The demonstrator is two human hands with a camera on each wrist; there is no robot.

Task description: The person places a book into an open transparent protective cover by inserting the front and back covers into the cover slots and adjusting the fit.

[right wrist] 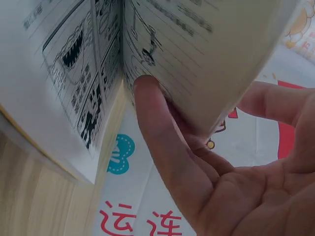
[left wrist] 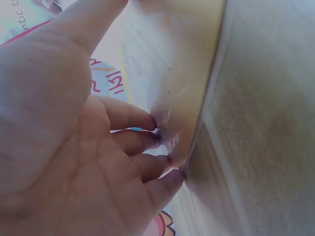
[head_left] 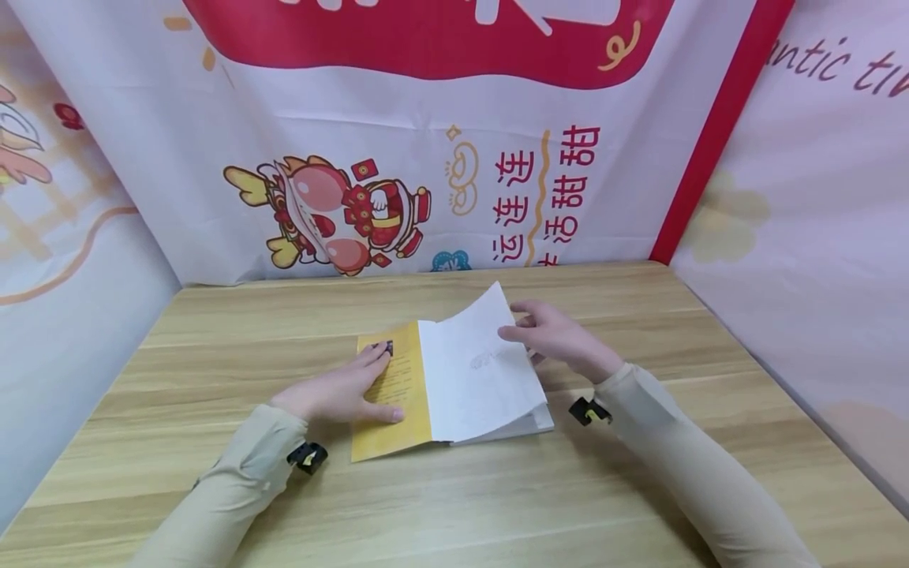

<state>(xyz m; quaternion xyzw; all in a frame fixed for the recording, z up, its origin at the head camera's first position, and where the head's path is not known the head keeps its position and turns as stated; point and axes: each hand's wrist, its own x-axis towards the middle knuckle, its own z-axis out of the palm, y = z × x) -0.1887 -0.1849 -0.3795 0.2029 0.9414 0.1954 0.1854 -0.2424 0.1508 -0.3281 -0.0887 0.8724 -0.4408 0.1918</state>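
Observation:
An open book lies mid-table with its yellow cover flap (head_left: 401, 434) turned out to the left and a white page (head_left: 469, 386) lifted at its far right corner. Across the yellow flap rests my left hand (head_left: 348, 390), its fingers spread; in the left wrist view the fingertips touch the glossy cover (left wrist: 184, 93). My right hand (head_left: 561, 339) pinches the raised page by its right edge. From the right wrist view, one finger lies against the printed underside of the lifted paper (right wrist: 211, 64), and black-and-white drawings show on the facing page (right wrist: 69, 59).
The book lies on a wood-grain table (head_left: 341, 513). A white and red printed cloth (head_left: 398, 118) hangs behind it, with more printed cloth at the left and right sides. Each wrist bears a small black mount (head_left: 307, 457).

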